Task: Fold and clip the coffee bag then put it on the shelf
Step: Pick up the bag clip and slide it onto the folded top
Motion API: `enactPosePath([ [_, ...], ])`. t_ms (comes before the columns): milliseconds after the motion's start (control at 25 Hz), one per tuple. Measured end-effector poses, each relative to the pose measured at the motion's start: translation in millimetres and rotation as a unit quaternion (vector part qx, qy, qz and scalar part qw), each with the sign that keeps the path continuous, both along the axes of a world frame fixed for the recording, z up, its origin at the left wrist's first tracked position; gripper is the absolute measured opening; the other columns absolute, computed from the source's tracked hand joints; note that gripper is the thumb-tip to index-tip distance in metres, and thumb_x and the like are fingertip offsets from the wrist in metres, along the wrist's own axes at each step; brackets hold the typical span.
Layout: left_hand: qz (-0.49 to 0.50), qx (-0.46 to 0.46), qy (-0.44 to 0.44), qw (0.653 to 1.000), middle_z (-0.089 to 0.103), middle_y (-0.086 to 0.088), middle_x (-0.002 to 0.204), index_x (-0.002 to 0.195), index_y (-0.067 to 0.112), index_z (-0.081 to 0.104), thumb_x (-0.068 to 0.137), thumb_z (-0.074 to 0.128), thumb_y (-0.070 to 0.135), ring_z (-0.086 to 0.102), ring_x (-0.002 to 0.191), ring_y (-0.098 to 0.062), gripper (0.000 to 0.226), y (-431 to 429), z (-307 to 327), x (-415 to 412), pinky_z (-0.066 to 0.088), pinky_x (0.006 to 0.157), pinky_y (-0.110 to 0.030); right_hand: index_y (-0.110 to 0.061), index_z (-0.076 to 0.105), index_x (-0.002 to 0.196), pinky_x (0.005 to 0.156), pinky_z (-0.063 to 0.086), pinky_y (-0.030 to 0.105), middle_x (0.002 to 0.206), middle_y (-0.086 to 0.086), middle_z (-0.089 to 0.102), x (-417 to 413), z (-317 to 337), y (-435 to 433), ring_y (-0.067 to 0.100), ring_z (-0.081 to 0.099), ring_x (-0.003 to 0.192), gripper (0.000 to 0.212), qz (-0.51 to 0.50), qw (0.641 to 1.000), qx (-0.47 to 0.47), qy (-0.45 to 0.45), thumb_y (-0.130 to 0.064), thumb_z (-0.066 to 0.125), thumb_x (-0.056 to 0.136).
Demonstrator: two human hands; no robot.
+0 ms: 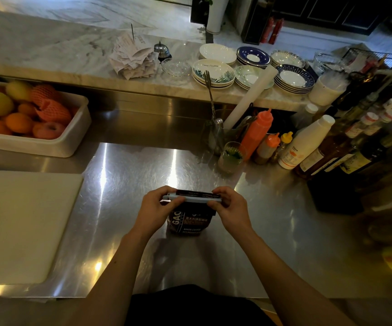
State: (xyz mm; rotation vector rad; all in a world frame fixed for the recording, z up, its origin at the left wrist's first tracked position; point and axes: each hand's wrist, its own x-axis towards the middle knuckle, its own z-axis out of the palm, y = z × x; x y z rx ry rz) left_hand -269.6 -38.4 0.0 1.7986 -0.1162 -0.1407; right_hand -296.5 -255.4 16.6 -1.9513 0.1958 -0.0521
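Note:
A dark brown coffee bag (190, 223) with white lettering stands upright on the steel counter (124, 184), near the front edge. Its top is folded down, and a long pale grey clip (194, 198) lies across the fold. My left hand (158, 205) grips the clip's left end and the bag's top corner. The clip's right end and the other corner are held by my right hand (231, 207). The raised marble shelf (49, 55) runs across the back.
A white cutting board (18, 227) lies at the left. A white tub of fruit (72, 142) sits at the back left. Sauce bottles (256, 132), a small glass (230, 158) and syrup bottles (336, 149) crowd the right. Stacked plates (213, 74), a receipt pile (132, 57) and a bell (162, 50) are on the shelf.

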Motion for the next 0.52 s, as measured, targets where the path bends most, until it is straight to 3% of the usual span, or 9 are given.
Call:
enactPosePath([
  [280,-0.009,-0.006,0.013,1.0,0.072,0.019,0.077,0.082,0.027,0.071,0.085,0.073,0.018,0.07,0.078,0.0,0.009,3.9,-3.4,2.9,0.05,0.063,-0.01,-0.027,0.065,0.087,0.082,0.06,0.035,0.091,0.005,0.072,-1.0,1.2,-0.1,0.017,0.072,0.087,0.029,-0.01,1.0,0.008,0.007,-0.004,0.078,0.077],
  [520,-0.006,-0.024,0.026,0.999,0.074,0.012,0.08,0.079,0.033,0.072,0.084,0.074,0.019,0.072,0.08,-0.008,0.016,4.9,-5.2,4.7,0.053,0.065,-0.015,-0.028,0.065,0.085,0.079,0.059,0.026,0.089,-0.001,0.072,-0.5,1.3,-0.2,0.011,0.071,0.085,0.029,-0.008,1.0,0.007,0.006,-0.005,0.079,0.075],
])
